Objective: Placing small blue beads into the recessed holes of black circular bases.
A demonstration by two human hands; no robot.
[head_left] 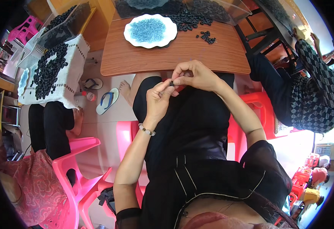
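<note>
My left hand (158,102) and my right hand (199,77) meet over my lap, just short of the wooden table's near edge. Between their fingertips is a small black part (171,83), partly hidden by the fingers. The left hand pinches it between thumb and fingers. Thumb and forefinger of the right hand are closed at the same part; whether they hold a second tiny piece there cannot be made out. On the wooden table (144,61) lies a white scalloped plate (171,31) with many tiny clear bluish pieces (147,30). A small group of black parts (207,37) lies right of it.
A larger pile of black parts (191,18) spreads at the table's back, by clear bins (216,9). To the left, a cloth-covered table (75,57) bears more black parts (48,72). People sit at both sides. Pink chairs (66,164) and sandals (108,101) are nearby.
</note>
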